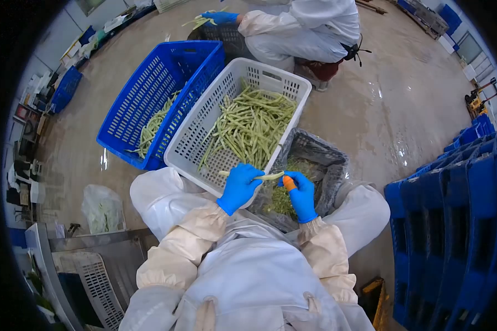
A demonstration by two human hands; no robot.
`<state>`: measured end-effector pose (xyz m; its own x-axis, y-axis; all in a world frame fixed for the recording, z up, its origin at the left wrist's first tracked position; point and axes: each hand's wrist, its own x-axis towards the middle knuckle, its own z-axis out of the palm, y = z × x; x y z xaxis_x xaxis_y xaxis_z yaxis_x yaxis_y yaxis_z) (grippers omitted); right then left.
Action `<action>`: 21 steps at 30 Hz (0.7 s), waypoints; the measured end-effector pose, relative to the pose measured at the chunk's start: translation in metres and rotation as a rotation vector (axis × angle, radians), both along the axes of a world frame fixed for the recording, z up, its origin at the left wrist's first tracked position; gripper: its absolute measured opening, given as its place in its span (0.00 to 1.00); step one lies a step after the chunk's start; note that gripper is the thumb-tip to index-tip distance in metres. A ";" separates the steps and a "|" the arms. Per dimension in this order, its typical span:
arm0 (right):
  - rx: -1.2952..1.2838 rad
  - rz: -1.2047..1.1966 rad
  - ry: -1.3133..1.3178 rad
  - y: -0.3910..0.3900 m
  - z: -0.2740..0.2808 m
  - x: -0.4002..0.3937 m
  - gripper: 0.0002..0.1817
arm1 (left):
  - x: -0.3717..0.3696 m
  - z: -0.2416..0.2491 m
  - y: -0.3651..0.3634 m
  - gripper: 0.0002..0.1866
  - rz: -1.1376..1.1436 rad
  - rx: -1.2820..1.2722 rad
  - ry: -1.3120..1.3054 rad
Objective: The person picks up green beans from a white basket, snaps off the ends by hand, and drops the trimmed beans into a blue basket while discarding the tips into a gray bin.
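Observation:
My left hand, in a blue glove, is closed around a long pale green bean that points to the right. The bean's far end meets my right hand, also blue-gloved, its fingers pinched there beside an orange cover on the thumb. Both hands are over the near edge of a white perforated crate, which holds a heap of green beans. Below my right hand stands a grey bin lined with clear plastic, with green scraps inside.
A blue perforated crate with some beans stands left of the white one. Across from me, a seated person holds beans in a blue-gloved hand over a dark crate. Stacked blue pallets rise at right; a plastic bag lies left.

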<state>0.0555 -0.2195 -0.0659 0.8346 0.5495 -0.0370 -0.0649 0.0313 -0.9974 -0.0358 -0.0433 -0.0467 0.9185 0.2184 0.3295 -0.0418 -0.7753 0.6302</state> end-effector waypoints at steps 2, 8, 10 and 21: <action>0.057 -0.016 0.063 0.004 0.007 -0.004 0.10 | 0.000 -0.002 -0.002 0.11 0.035 -0.028 0.007; 0.086 -0.023 0.151 0.005 0.003 -0.002 0.09 | 0.001 -0.014 -0.003 0.11 0.028 -0.084 0.030; 0.088 -0.025 0.157 0.005 0.001 -0.001 0.09 | 0.000 -0.014 -0.003 0.11 0.031 -0.095 0.043; 0.117 0.041 0.171 0.016 0.005 -0.008 0.05 | -0.002 -0.024 -0.006 0.11 0.181 -0.916 0.169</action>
<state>0.0478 -0.2033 -0.0608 0.7985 0.5918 -0.1105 -0.2369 0.1401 -0.9614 -0.0379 -0.0491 -0.0702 0.8650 0.4701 -0.1752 0.1782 0.0385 0.9832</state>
